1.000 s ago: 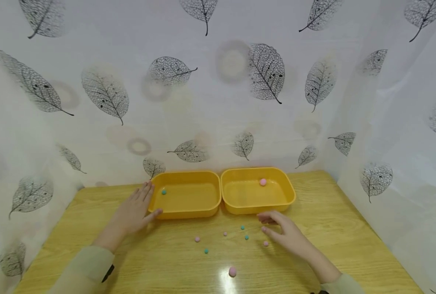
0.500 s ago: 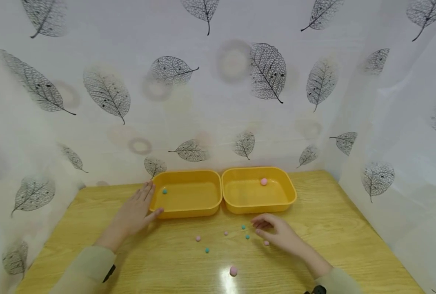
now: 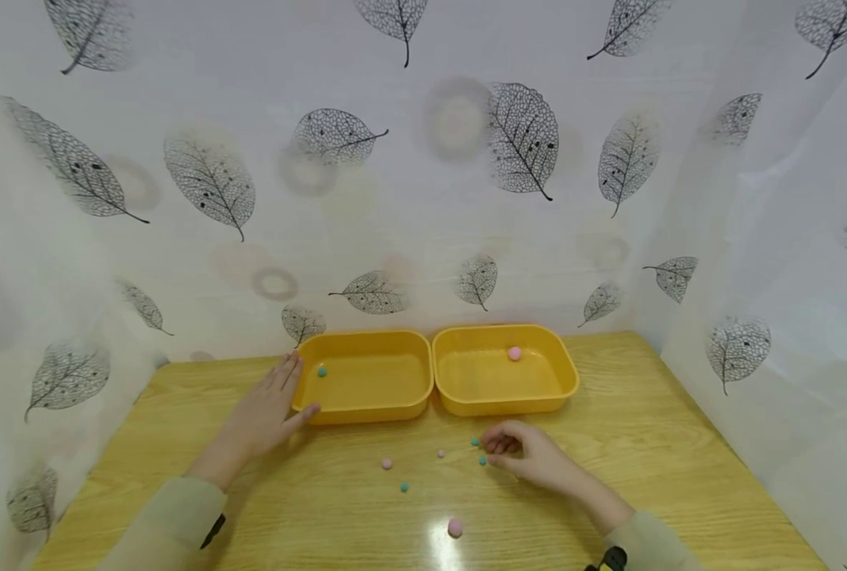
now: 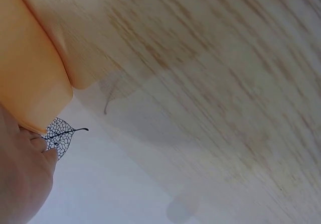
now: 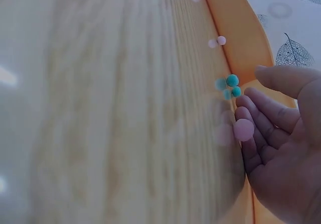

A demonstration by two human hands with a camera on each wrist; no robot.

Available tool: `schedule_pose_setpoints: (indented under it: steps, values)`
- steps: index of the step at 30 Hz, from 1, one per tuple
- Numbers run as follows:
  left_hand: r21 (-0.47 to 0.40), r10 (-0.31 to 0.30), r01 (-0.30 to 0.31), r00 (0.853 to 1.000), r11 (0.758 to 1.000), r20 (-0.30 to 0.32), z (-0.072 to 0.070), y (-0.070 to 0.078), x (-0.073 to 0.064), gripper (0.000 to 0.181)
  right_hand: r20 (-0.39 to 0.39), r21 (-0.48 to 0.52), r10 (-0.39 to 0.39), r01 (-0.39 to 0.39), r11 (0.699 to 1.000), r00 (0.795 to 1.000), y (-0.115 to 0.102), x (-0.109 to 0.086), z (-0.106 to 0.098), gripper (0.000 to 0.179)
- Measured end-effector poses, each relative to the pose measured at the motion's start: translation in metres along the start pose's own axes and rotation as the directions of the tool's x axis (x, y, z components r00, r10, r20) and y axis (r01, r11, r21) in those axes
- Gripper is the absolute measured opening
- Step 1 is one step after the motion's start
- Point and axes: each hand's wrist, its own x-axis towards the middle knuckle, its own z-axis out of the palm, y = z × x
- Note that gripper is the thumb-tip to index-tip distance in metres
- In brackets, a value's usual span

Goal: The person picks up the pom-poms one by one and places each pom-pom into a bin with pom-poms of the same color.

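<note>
Head: hands [image 3: 255,416] [image 3: 538,460] apart; left touches left tray [image 3: 373,413] edge

From above, the head view looks forward and down across the wooden table [image 3: 281,515], while the close, tilted left-wrist view shares the left yellow tray [image 3: 373,388] at its upper left, the close right-wrist view two teal balls [image 5: 232,80] right of centre.

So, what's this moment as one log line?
left hand: touching left tray; right hand: near two loose teal balls; left tray: teal ball; right tray: pink ball
</note>
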Motion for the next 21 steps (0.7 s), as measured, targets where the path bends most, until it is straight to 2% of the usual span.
schedule_pose_setpoints:
  steps: [13,21]
  values:
    - [-0.016,-0.008,0.008,1.000,1.000,0.003,-0.0039,0.0027,0.0004,0.091,0.034,0.028,0.089,-0.090,0.996,0.995,-0.0012,0.0072,0.0002,0.025]
    - [0.000,-0.013,0.013,1.000,1.000,0.010,-0.0075,0.0052,0.0000,0.090,0.030,0.002,0.091,-0.091,0.996,0.995,-0.0010,0.0095,0.0019,0.025]
